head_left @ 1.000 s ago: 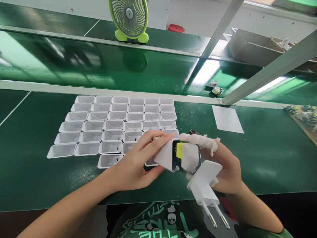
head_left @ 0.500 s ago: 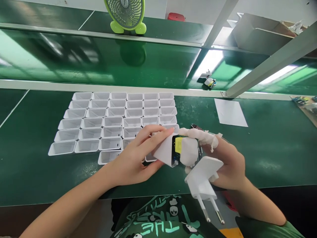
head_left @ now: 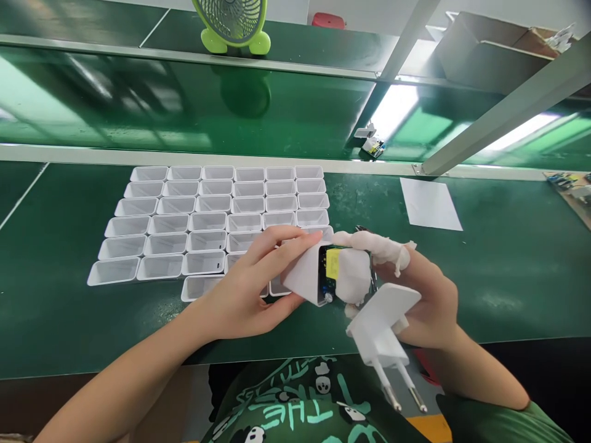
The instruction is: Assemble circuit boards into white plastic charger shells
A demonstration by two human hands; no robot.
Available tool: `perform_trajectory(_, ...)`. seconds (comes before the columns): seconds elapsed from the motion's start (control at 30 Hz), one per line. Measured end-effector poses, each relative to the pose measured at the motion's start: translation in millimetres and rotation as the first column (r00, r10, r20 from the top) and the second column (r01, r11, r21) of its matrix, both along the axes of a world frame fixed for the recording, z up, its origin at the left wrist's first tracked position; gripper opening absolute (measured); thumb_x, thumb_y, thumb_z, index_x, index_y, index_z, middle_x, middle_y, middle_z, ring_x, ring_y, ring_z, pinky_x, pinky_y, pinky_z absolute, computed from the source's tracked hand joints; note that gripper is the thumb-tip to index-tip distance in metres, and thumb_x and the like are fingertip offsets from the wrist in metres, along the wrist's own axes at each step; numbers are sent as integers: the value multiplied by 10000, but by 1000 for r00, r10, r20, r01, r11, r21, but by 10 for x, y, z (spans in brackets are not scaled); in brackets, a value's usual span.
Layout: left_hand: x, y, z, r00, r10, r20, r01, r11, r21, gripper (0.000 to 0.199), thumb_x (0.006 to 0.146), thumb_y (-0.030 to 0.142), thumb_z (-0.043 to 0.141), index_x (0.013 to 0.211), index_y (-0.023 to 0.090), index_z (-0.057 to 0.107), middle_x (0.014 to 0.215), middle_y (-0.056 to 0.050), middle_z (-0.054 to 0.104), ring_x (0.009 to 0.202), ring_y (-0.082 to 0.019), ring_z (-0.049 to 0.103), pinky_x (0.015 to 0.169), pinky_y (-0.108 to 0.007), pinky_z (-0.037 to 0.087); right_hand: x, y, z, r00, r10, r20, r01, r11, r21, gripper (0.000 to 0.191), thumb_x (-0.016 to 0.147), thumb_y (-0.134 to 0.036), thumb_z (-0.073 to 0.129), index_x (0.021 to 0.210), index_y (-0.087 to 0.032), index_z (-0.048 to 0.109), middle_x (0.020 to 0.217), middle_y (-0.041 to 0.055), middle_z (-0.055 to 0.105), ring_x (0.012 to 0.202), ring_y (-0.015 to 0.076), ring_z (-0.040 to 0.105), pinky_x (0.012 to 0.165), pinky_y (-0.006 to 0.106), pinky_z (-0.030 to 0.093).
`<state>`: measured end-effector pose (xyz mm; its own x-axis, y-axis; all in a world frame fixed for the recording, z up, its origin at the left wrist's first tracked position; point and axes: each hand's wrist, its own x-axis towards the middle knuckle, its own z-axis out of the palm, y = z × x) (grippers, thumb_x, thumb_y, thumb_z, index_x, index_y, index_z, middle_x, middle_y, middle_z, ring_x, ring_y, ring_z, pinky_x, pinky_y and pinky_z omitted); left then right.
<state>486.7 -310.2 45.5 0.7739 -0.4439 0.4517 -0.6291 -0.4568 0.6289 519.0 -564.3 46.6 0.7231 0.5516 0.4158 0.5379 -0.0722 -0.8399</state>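
Observation:
My left hand (head_left: 263, 280) is closed around a white plastic charger housing (head_left: 305, 274), its open end facing right. Partly inside that opening sits a circuit board (head_left: 329, 271) with a yellow-wrapped part and a white block. My right hand (head_left: 425, 295), with white covers on some fingers, grips the board's right end. A white two-pin plug cover (head_left: 383, 326) hangs below the right fingers, pins pointing down; its link to the board is hidden. Left of the hands, rows of open white housings (head_left: 161, 267) cover part of the green bench.
Behind the right hand lies a dark-tipped hand tool (head_left: 362, 229), mostly hidden. A white paper sheet (head_left: 430, 204) is on the bench (head_left: 508, 271) at right. A green fan (head_left: 233, 24) and a cardboard box (head_left: 489, 55) stand on the shelf. A slanted metal post (head_left: 498, 117) rises at right.
The hands keep nearly the same hold on the housing and board. The plug cover has swung slightly right. The whole view has shifted a little.

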Motion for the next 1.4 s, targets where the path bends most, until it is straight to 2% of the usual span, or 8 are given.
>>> perform_trajectory(0.27,-11,-22,-11,1000,9,-4,-9,1000,-13,655,866,94,615,1478,153,387,1345,-131,491,1240,-205,499,1064,-316,453,-10,-8,-13,999,-28,30,29,999,-38,830,744,-126,793,1480,-310,457,1337,43,631,1083,270,659,914,392,587)
perform_trajectory(0.43,-42,-32,-14,998,-44,-39,42,998,-52,705,868,86,603,1513,204,345,1375,-144,491,1282,-244,490,1066,-381,479,16,-1,7,989,-6,147,26,991,-131,733,793,-307,807,1452,-220,496,1288,119,642,1088,293,649,938,381,565)
perform_trajectory(0.63,-147,-46,-56,917,-245,-314,151,944,-294,914,853,141,658,1582,309,133,1497,-152,451,1302,-274,531,1042,-416,525,67,-47,108,969,204,136,-161,948,-275,642,947,-290,627,1518,-216,343,1199,130,619,1070,229,592,890,331,543)
perform_trajectory(0.8,-181,-75,-56,822,-438,-364,259,857,-445,980,870,193,676,1585,345,24,1484,-173,483,1185,-242,626,989,-403,551,2,-107,237,926,294,237,-242,944,-226,400,969,-273,589,1353,-202,503,1037,104,644,960,215,578,862,357,526)
perform_trajectory(0.97,-184,-84,55,963,-209,-170,158,950,-270,1040,742,542,796,1560,221,239,1410,-193,516,1296,-322,521,1106,-509,429,-279,-221,76,954,83,289,-22,978,-209,528,927,-177,610,1426,-212,441,1093,116,659,934,210,623,777,323,547)
perform_trajectory(1.1,-222,-353,228,996,-46,74,45,999,8,835,749,613,751,1378,130,489,1270,-174,606,1181,-308,565,1017,-465,452,-504,-300,-243,955,-79,284,134,975,-179,510,926,-194,609,1413,-208,462,1116,128,658,952,220,637,794,329,561)
perform_trajectory(1.27,-220,-817,289,963,90,252,-173,928,330,226,880,371,661,895,147,637,848,-68,684,842,-243,604,755,-405,453,-620,-411,-486,960,-195,203,230,958,-170,479,898,-189,632,1356,-221,497,1134,112,651,1013,224,645,875,351,565)
perform_trajectory(1.4,-243,-932,190,926,82,369,-235,890,391,91,879,96,591,814,141,635,737,-42,666,726,-200,605,678,-365,448,-622,-466,-608,924,-296,242,345,918,-193,479,896,-180,610,1353,-222,473,1136,112,662,1040,241,648,887,384,575)
